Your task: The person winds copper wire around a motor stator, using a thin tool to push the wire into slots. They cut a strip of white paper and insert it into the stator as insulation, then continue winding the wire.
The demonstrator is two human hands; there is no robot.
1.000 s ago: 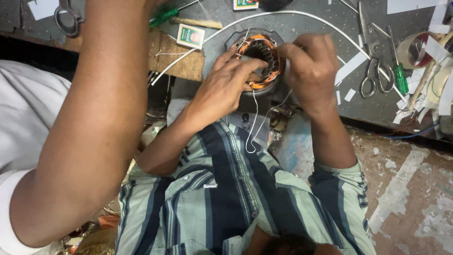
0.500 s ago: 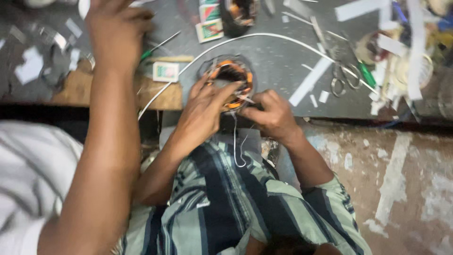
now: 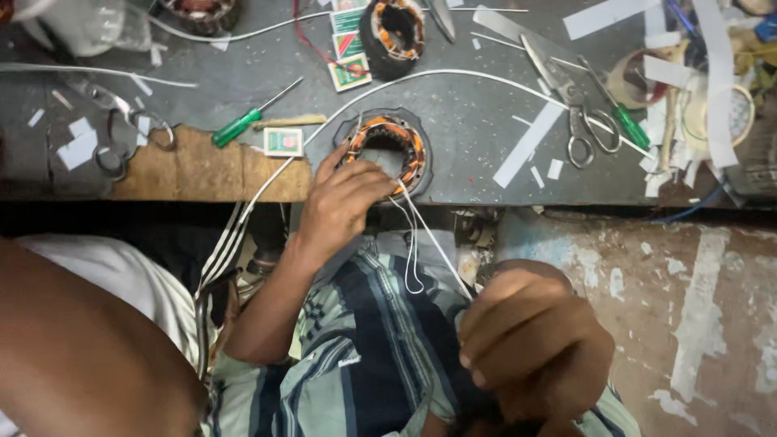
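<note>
From the head camera, looking straight down, the left hand (image 3: 344, 206) rests on a motor stator (image 3: 388, 150) wound with copper coils, which sits at the near edge of a grey workbench (image 3: 469, 113); its fingers curl over the ring's near rim and press on it. The right hand (image 3: 530, 344) is well apart from it, low and close to the camera above the striped shirt (image 3: 380, 348), its fingers pinched shut on a white thread (image 3: 433, 239) that runs taut from the stator down to the fist, with a slack loop hanging beside it. A second wound stator (image 3: 392, 28) stands farther back on the bench. Left of the work lie a green-handled screwdriver (image 3: 243, 121) and a small matchbox (image 3: 283, 142); to the right, a pair of scissors (image 3: 579, 113) and scattered white paper strips (image 3: 530, 142). Another person's bare arm (image 3: 89, 348) fills the lower left corner, its hand out of view.
</note>
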